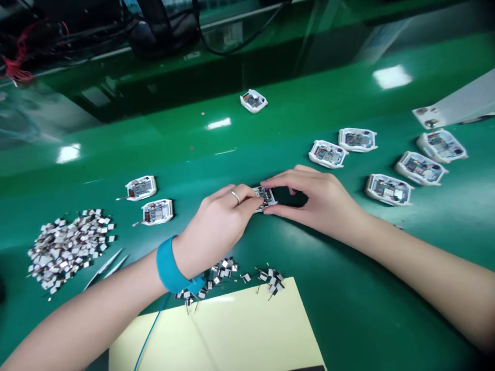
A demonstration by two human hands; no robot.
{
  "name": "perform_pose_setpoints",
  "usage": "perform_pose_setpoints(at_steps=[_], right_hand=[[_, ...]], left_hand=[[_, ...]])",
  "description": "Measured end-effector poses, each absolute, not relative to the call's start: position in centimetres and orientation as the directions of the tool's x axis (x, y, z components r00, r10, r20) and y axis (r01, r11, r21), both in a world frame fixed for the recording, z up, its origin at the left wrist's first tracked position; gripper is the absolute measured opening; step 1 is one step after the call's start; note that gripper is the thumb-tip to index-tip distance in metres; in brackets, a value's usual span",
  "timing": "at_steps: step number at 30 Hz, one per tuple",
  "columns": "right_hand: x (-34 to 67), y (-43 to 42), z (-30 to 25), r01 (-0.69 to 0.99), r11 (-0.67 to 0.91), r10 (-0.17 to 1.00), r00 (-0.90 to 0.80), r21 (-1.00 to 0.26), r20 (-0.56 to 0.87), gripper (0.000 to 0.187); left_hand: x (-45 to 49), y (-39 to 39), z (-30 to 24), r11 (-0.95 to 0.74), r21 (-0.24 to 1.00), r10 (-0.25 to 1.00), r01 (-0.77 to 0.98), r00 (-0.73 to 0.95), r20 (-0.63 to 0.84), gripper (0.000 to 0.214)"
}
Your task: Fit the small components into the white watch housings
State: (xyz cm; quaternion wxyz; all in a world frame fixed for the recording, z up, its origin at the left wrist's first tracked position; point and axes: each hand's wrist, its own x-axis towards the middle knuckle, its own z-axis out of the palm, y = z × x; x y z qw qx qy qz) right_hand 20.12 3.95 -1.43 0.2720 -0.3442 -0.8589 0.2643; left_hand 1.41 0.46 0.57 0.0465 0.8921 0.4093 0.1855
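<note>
Between my two hands, just above or on the green mat, is an open white smartwatch case (266,198) with its circuit board facing up. My right hand (317,198) grips its right end, index finger at the far edge and thumb at the near edge. My left hand (220,221) is closed over the left end, thumb tip pressing at the board; whether a small part sits under those fingers is hidden. A ring and a blue wrist strap (170,265) are on the left side, with a thin blue cord (149,335) trailing from the strap.
Several similar open cases (389,189) lie to the right, two (158,212) at left, one (253,101) farther back. A pile of small silvery parts (71,247), tweezers (103,269), more loose parts (273,281) and a yellow sheet (232,335) lie nearer. A white arm-like bar (460,100) juts in at right.
</note>
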Motion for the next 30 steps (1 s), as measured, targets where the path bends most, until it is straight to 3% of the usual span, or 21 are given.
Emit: perform_pose_setpoints(at_steps=[20, 30], right_hand=[[20.35, 3.73, -1.47, 0.5, 0.614, 0.758, -0.59, -0.61, 0.279, 0.02], [20.23, 3.65, -1.39, 0.516, 0.613, 0.762, -0.587, -0.598, 0.274, 0.019]], left_hand=[[1.68, 0.33, 0.25, -0.635, 0.204, 0.763, 0.745, 0.564, 0.315, 0.014], [1.9, 0.48, 0.34, -0.683, 0.086, 0.709, 0.725, 0.629, 0.319, 0.016]])
